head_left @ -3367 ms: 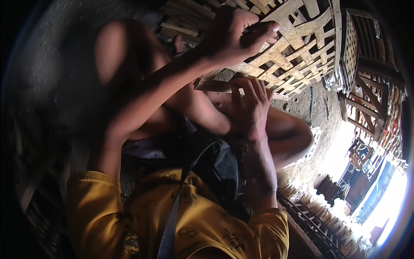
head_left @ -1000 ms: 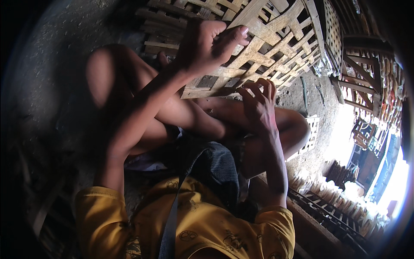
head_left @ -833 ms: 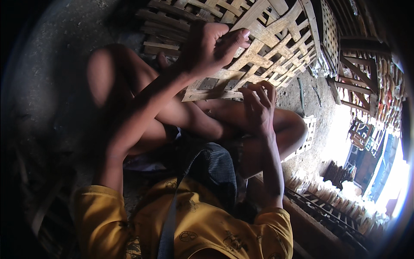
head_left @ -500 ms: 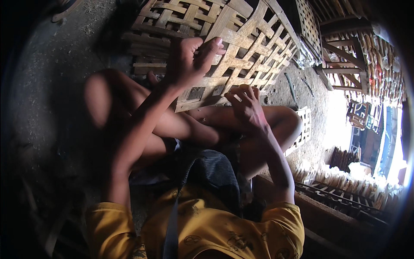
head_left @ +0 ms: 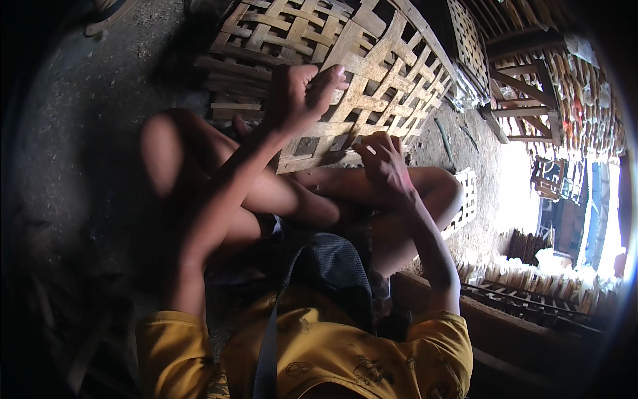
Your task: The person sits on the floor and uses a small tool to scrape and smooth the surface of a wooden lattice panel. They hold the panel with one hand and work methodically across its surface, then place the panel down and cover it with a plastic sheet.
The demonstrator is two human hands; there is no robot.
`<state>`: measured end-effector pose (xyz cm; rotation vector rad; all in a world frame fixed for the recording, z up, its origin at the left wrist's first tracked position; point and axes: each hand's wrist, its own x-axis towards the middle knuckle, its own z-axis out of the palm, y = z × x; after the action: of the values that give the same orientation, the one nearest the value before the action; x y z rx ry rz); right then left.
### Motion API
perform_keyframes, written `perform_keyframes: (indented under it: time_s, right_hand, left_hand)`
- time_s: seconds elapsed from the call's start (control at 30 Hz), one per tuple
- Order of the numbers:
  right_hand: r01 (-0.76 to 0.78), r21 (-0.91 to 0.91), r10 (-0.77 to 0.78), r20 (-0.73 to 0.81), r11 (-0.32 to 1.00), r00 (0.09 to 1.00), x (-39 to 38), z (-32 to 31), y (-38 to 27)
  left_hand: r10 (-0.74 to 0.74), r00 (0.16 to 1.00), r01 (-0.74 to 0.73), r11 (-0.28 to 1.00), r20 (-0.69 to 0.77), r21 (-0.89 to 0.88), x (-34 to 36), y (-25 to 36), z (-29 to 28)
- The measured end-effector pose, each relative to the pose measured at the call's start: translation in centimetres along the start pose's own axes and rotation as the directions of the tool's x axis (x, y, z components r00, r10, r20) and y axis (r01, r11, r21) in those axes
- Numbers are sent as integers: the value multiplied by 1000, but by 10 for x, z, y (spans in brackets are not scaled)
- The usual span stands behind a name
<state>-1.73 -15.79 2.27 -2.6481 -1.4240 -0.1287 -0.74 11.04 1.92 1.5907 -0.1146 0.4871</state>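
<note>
A large woven panel (head_left: 372,100) of flat bamboo strips, with square gaps and wooden edge strips, leans in front of my crossed legs. My left hand (head_left: 302,100) is closed over its left part, thumb laid along the curled fingers; whatever they pinch is hidden. Lower down, at the near edge of the panel, my right hand (head_left: 385,163) has bent fingers around the rim, its fingertips partly hidden. Behind my left hand, darker slats (head_left: 232,90) show under the weave.
Another woven panel (head_left: 468,40) stands upright at the far right, near a wooden frame (head_left: 528,100). A thin dark tool or stick (head_left: 444,143) lies on the dusty floor. Beside my right knee is a smaller woven piece (head_left: 465,199). A sandal (head_left: 109,16) shows at the upper left.
Both hands keep their grip shapes. The view has shifted slightly, so my left hand and the panel's left end sit a little further right.
</note>
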Motion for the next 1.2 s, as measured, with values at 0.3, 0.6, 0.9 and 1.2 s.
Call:
perform_keyframes:
  time_s: [0.3, 0.6, 0.9, 1.2]
  right_hand:
    - [-50, 6, 50, -71, 999, 996, -1, 10, -11]
    - [19, -24, -19, -31, 1000, 999, 1, -1, -8]
    - [-100, 314, 120, -44, 944, 992, 14, -23, -30]
    - [-210, 459, 40, 353, 863, 935, 59, -68, -54]
  left_hand:
    - [18, 1000, -18, 1000, 7, 24, -1, 0, 2]
    - [15, 1000, -15, 1000, -1, 27, 0, -4, 5]
    - [38, 999, -38, 999, 39, -1, 0, 0, 6]
    - [57, 998, -58, 997, 14, 48, 0, -1, 2]
